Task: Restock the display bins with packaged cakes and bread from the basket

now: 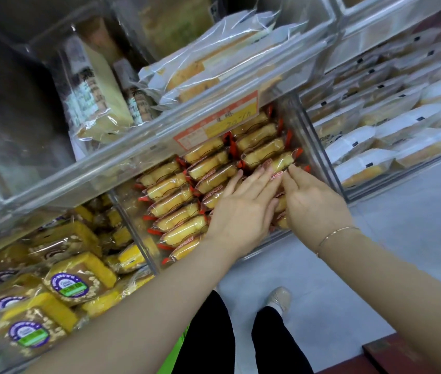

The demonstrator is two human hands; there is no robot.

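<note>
Both hands are reached into a clear acrylic display bin (319,147) filled with rows of red-ended wrapped cakes (176,201). The left hand (241,211) is laid flat over the right-hand rows, fingers spread and nothing pinched — its grip is apart. The right hand (313,201) is set just beside it, and one wrapped cake (278,164) at the far right of the bin is touched by its fingertips; whether that grip is clamped on the cake cannot be told. A thin bracelet (335,233) is worn on the right wrist. An orange price label (214,122) is fixed to the shelf edge above. Yellow round-stickered cakes (73,282) are held in the neighbouring bin — no basket is clearly seen.
</note>
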